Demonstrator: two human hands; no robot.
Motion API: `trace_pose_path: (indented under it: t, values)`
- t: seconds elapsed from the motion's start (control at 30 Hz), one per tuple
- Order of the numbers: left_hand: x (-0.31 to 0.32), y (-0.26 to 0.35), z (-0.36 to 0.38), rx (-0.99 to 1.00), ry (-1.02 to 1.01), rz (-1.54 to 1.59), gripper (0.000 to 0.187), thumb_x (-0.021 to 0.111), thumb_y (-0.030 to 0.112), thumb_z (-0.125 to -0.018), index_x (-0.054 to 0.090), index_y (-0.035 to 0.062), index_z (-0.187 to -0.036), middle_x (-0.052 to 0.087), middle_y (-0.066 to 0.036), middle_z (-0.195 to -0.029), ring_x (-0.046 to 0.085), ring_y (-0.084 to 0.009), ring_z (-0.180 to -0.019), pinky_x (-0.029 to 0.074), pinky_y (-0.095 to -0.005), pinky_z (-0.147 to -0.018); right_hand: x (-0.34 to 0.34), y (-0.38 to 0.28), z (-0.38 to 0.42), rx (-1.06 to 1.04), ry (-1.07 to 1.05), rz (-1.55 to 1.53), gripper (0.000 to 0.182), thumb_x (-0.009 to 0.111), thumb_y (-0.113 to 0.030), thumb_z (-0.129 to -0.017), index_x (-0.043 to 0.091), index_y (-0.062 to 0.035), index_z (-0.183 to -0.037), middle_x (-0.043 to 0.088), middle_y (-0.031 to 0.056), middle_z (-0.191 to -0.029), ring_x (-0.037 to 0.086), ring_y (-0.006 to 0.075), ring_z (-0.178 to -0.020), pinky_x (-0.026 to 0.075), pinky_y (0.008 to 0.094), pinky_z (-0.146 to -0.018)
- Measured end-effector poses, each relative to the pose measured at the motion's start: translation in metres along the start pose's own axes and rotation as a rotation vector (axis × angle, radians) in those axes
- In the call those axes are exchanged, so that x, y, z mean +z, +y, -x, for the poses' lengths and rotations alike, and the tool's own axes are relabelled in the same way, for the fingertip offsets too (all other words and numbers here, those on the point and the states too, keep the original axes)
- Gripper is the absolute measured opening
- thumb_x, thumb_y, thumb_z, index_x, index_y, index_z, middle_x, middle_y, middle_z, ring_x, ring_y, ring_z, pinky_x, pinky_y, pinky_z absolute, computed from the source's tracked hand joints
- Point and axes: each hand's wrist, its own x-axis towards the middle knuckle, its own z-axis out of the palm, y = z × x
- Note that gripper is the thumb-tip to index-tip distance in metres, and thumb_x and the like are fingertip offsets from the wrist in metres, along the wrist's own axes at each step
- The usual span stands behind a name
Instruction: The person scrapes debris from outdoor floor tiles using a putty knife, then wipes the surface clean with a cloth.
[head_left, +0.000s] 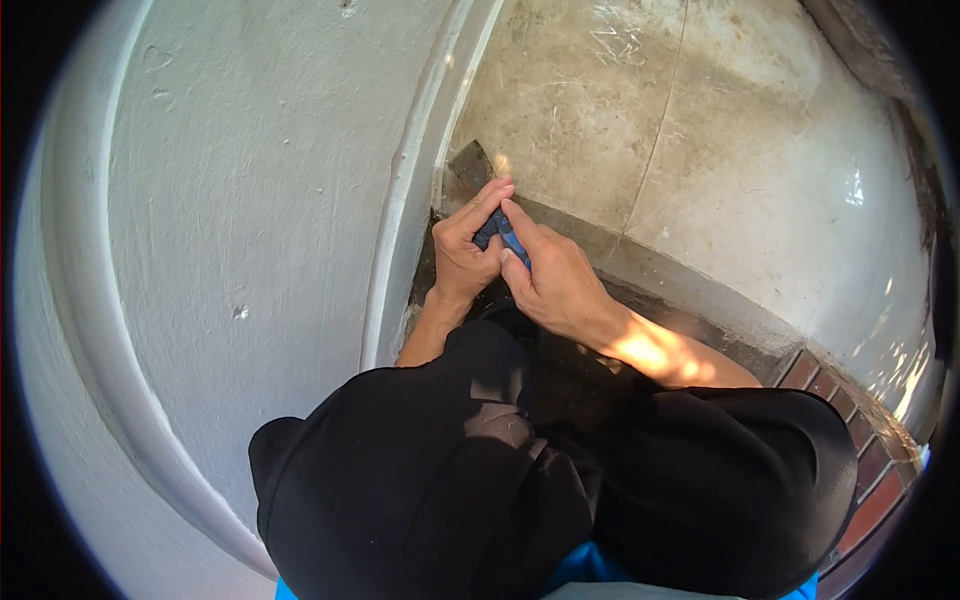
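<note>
A scraper with a broad, flat, dirty metal blade (470, 168) and a blue and black handle (514, 243) is gripped in both hands. My left hand (468, 248) closes around the handle from the left, its fingertips up near the base of the blade. From the right, my right hand (560, 280) holds the handle with thumb and fingers closed on it. The blade points up and left, at the corner where the stained beige slab (580, 130) meets the white trim (425, 150). Whether its edge touches the surface cannot be told.
A white painted panel (250, 190) rises along the left. Below the slab runs a rough grey ledge (690, 290), with red-brown bricks (868, 478) at the lower right. My knees in black trousers (420, 470) fill the near part of the view.
</note>
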Motion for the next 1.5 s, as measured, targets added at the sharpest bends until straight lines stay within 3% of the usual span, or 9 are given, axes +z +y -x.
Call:
trace_pose_path:
  t: [0.2,0.33,0.53,0.57,0.73,0.93,1.1,1.2,1.5]
  values:
    - [0.005,0.011,0.025,0.048,0.008,-0.148,0.044,0.064,-0.005,-0.076,0.068,-0.003,-0.12,0.067,-0.022,-0.124,0.067,-0.0314,-0.115,0.052,-0.0356,-0.098,0.002,0.006,0.023,-0.011,-0.047,-0.001,0.058,0.056,-0.016,-0.093,0.039,0.0053,-0.144,0.061,0.031,-0.096,0.062,0.05,-0.084,0.052,0.0523,-0.077]
    - [0.01,-0.003,0.025,0.121,0.116,-0.227,0.054,0.058,-0.008,-0.066,0.067,-0.0013,-0.118,0.067,-0.02,-0.124,0.068,-0.0368,-0.108,0.055,-0.0387,-0.092,0.0,0.004,0.015,0.017,-0.109,0.074,0.057,0.057,-0.014,-0.093,0.041,0.003,-0.144,0.061,0.0283,-0.095,0.063,0.0488,-0.086,0.053,0.0505,-0.075]
    - [0.017,0.019,-0.013,0.077,-0.148,-0.127,0.055,0.057,-0.007,-0.067,0.068,0.0011,-0.12,0.067,-0.018,-0.126,0.068,-0.0323,-0.112,0.054,-0.036,-0.095,-0.011,0.026,0.019,-0.057,0.206,-0.268,0.056,0.057,-0.014,-0.095,0.041,0.0022,-0.146,0.066,0.0251,-0.109,0.069,0.034,-0.089,0.054,0.042,-0.075]
    - [0.02,0.019,-0.025,0.046,-0.193,-0.095,0.055,0.056,-0.008,-0.069,0.067,0.0009,-0.122,0.067,-0.019,-0.127,0.066,-0.0315,-0.115,0.052,-0.0352,-0.098,-0.016,0.025,0.014,0.016,0.211,-0.314,0.056,0.056,-0.014,-0.097,0.04,0.0018,-0.148,0.067,0.0238,-0.112,0.068,0.0255,-0.09,0.053,0.0373,-0.078]
    - [0.027,0.005,-0.088,-0.001,-0.284,0.005,0.053,0.054,-0.009,-0.072,0.066,-0.0001,-0.123,0.065,-0.02,-0.129,0.062,-0.0303,-0.123,0.049,-0.0334,-0.102,-0.042,0.014,-0.025,0.231,0.139,-0.374,0.061,0.058,-0.016,-0.095,0.036,0.0014,-0.149,0.066,0.0189,-0.105,0.063,0.0203,-0.084,0.051,0.0342,-0.077]
    - [0.038,0.023,-0.046,0.092,-0.238,-0.115,0.042,0.061,-0.003,-0.077,0.068,-0.0002,-0.119,0.069,-0.019,-0.122,0.068,-0.0329,-0.114,0.053,-0.0355,-0.095,-0.048,0.022,0.016,-0.167,0.112,-0.075,0.063,0.063,-0.015,-0.092,0.036,0.0064,-0.145,0.065,0.0261,-0.11,0.068,0.0376,-0.094,0.053,0.0418,-0.081]
    - [0.052,0.011,-0.098,0.054,-0.2,-0.048,0.045,0.06,-0.005,-0.076,0.067,-0.0025,-0.12,0.068,-0.02,-0.125,0.066,-0.0304,-0.118,0.051,-0.0345,-0.098,-0.066,0.026,-0.039,-0.042,0.255,-0.028,0.059,0.062,-0.024,-0.094,0.043,0.0093,-0.138,0.068,0.0293,-0.088,0.066,0.0487,-0.083,0.054,0.0496,-0.073]
    - [0.049,0.006,-0.123,-0.007,-0.236,-0.01,0.046,0.059,-0.008,-0.076,0.066,-0.0026,-0.121,0.067,-0.019,-0.127,0.064,-0.0286,-0.12,0.049,-0.0337,-0.101,-0.086,0.024,-0.064,0.087,0.169,0.171,0.058,0.06,-0.025,-0.094,0.044,0.0087,-0.138,0.067,0.0322,-0.089,0.067,0.0484,-0.084,0.053,0.0505,-0.074]
    - [0.066,0.04,-0.066,0.004,-0.297,-0.016,0.051,0.062,-0.006,-0.074,0.066,0.0004,-0.125,0.064,-0.02,-0.13,0.064,-0.0316,-0.12,0.052,-0.034,-0.095,-0.089,0.017,0.024,-0.144,0.205,0.515,0.051,0.064,-0.022,-0.092,0.052,-0.0004,-0.136,0.059,0.0214,-0.086,0.066,0.0367,-0.069,0.055,0.044,-0.06]
